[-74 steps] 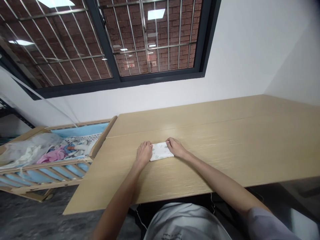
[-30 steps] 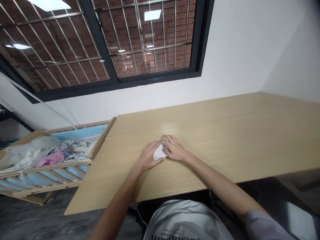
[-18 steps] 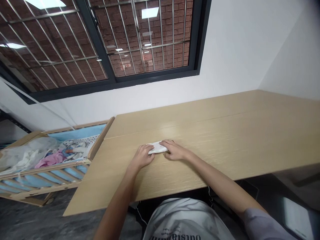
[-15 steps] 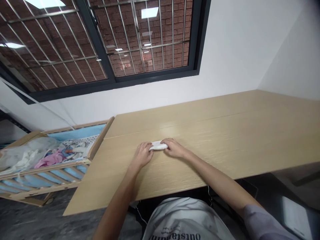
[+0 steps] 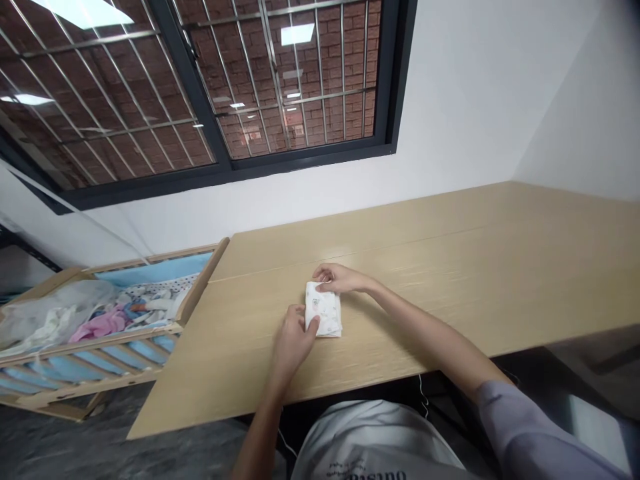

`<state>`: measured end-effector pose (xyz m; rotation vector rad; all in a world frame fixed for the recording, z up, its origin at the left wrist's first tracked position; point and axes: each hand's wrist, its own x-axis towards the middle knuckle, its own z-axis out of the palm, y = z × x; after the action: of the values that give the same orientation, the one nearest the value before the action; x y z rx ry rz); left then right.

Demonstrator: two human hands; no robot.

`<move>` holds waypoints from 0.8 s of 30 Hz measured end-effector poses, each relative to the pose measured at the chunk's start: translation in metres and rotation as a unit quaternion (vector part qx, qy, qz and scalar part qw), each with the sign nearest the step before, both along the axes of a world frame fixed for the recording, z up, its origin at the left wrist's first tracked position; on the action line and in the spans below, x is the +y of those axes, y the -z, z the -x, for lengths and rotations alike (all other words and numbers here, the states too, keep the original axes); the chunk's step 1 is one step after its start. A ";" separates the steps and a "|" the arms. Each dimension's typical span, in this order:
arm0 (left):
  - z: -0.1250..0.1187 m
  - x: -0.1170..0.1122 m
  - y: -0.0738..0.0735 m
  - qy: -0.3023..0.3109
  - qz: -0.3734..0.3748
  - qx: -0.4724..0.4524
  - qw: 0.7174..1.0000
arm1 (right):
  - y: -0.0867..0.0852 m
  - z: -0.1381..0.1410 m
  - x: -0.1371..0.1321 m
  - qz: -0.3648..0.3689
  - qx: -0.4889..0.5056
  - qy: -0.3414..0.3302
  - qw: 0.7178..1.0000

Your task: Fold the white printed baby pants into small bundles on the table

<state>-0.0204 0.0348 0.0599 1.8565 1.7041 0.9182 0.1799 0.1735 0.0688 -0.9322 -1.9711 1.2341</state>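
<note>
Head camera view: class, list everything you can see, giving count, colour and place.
Table: one, pale wood, centre to right.
Folded cloth: one, white with print, on the table.
Crib: one, pale wood with blue lining, left.
Piled cloths: uncountable, pink, white and blue, in the crib.
Window: one, dark frame, silvery bars, top left.
Brick wall: one, reddish, beyond the bars.
Room walls: two, white, behind and right.
Floor: one, dark grey, lower left.
Shirt: one, greyish, bottom centre.
Left hand: one, bare, at the folded cloth's left edge.
Right hand: one, bare, at its far edge.
</note>
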 end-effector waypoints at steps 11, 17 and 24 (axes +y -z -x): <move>-0.012 -0.008 0.014 -0.046 0.057 0.326 0.942 | 0.054 0.024 0.013 -0.068 -0.057 -0.020 0.996; -0.022 -0.036 0.025 -0.039 -0.121 0.275 0.953 | 0.016 0.004 -0.027 -0.218 -0.145 -0.027 0.965; -0.032 -0.063 0.063 0.040 -0.177 0.278 0.943 | 0.002 0.004 -0.096 -0.241 -0.188 -0.182 0.935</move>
<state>0.0118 -0.0279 -0.0031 2.5976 1.8377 0.7443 0.1763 0.0773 0.0669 -0.5944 -2.6817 0.7116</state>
